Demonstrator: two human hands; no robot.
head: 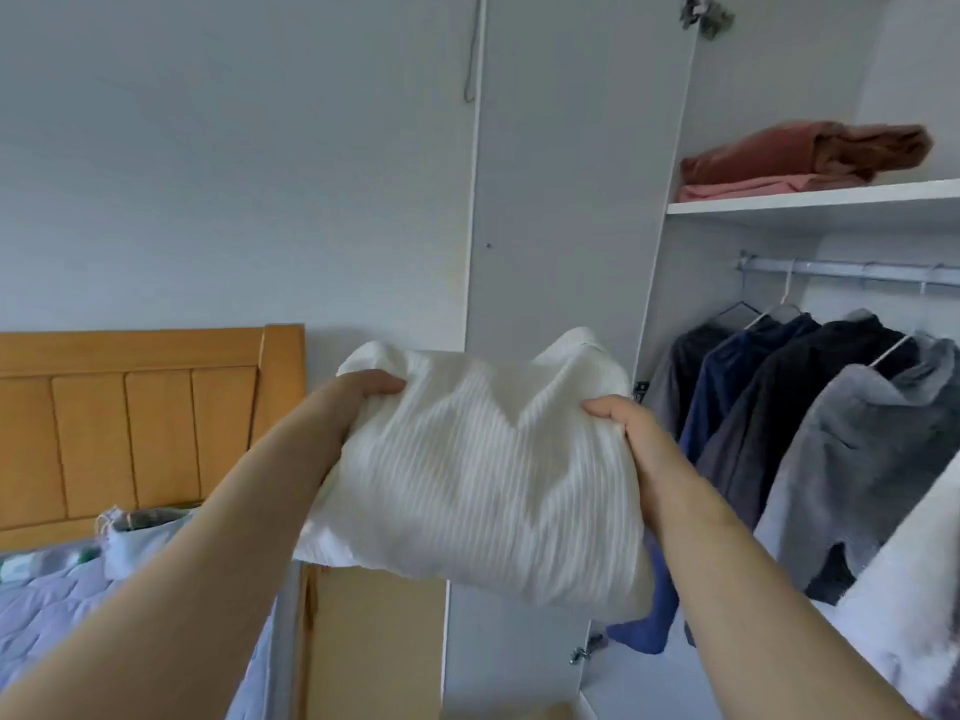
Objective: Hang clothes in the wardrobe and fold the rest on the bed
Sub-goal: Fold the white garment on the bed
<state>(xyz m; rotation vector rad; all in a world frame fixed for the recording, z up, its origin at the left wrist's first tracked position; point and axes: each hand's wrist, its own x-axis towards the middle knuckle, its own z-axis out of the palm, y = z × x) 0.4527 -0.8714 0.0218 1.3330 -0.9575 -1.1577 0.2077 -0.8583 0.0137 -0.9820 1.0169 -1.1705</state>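
Note:
A folded white ribbed sweater (483, 475) is held up in the air in front of the open wardrobe (779, 205). My left hand (371, 389) grips its left edge and my right hand (621, 423) grips its right edge, fingers tucked under the fabric. Inside the wardrobe, several dark and grey jackets (810, 423) hang from a metal rail (852, 270). The bed (52, 600) with a lilac quilt lies at the lower left.
Folded rust and pink clothes (800, 161) lie on the wardrobe's upper shelf. The open wardrobe door (566, 226) stands straight ahead. A wooden headboard (145, 423) and a white bag (132, 537) are at the left. A pale fluffy garment (914, 605) hangs at the right edge.

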